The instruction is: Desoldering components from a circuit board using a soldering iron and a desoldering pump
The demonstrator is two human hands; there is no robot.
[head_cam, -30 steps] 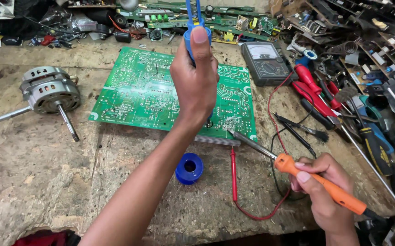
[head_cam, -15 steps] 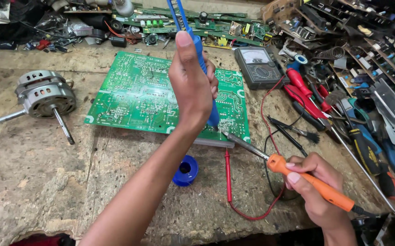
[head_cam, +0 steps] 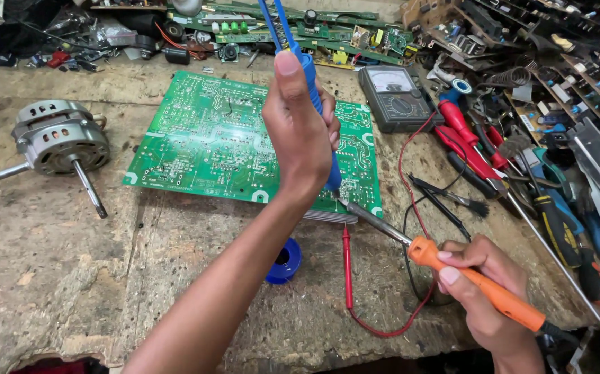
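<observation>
On the wooden bench (head_cam: 71,277), the left hand (head_cam: 300,131) is wrapped tight around a blue pump tool (head_cam: 317,104) standing upright on the green circuit board's (head_cam: 210,138) near edge. Right hand (head_cam: 483,291) has its fingers closed on the orange soldering iron (head_cam: 480,284), tip touching the same spot.

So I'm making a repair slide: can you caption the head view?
Left hand sets a blue desoldering pump on a green circuit board while the right hand brings an orange soldering iron to it.
</observation>
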